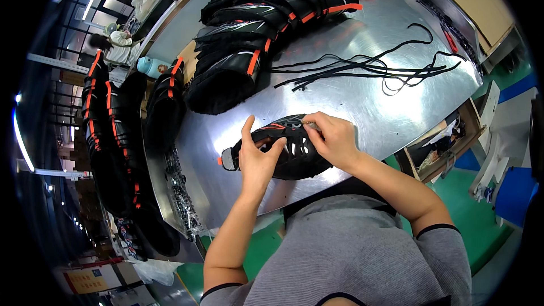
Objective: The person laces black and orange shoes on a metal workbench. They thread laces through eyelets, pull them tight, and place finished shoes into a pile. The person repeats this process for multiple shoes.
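Note:
A black shoe [290, 158] with orange and grey trim lies on its side on the metal table in front of me, with a grey and orange tab at its left end. My left hand [258, 157] is over the shoe's opening, index finger stretched past the far edge and thumb apart, near the eyelets. Its other fingers are mostly hidden. Closed in a pinch, my right hand [330, 139] is at the shoe's far side by the eyelet row. What lies between those fingertips is too small to make out.
Several black laces [368, 67] lie loose across the metal table [408, 113]. A row of black shoes with orange strips [238, 51] stands at the far left. More shoes [122, 136] line a ledge beyond the table's left edge. A red-handled tool [449, 39] lies far right, above an open drawer [445, 150].

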Tool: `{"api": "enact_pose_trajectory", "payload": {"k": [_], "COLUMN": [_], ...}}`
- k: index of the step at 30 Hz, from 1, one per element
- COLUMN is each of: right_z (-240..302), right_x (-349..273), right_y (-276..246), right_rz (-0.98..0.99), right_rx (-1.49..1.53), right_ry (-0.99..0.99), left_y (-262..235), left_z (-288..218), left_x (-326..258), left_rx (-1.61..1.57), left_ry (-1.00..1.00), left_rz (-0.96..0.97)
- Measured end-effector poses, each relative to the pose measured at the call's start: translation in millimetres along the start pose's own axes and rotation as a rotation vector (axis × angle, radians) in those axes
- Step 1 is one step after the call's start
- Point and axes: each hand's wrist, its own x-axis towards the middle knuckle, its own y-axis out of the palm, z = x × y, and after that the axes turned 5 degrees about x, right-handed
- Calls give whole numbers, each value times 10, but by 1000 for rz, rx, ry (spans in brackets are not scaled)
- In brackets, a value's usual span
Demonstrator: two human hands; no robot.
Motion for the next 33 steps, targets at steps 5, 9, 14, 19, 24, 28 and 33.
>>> {"api": "enact_pose_trajectory", "payload": {"k": [5,9,14,19,24,28,33], "right_z": [32,26,-26,429,297,238,268], "right_x": [17,22,13,243,208,216,213], "right_y": [-25,-34,-45,-162,19,-23,32], "right_rz": [29,7,-15,229,445,489,509], "right_rx": [-17,-37,179,286,250,12,-93], "right_ry": [6,13,88,-233,-57,-103,-243], "left_y": [38,-380,-447,-314,-303,-393,-409], "left_z": [-83,-114,-34,13,-46,-81,-20], "left_x": [42,127,148,105,55,63,93], "left_rx": [37,-452,-424,-365,-370,-409,-416], "left_ry": [-55,-200,-206,-157,-147,-162,-149], "left_rz": [-5,538,591,489,454,516,529]}}
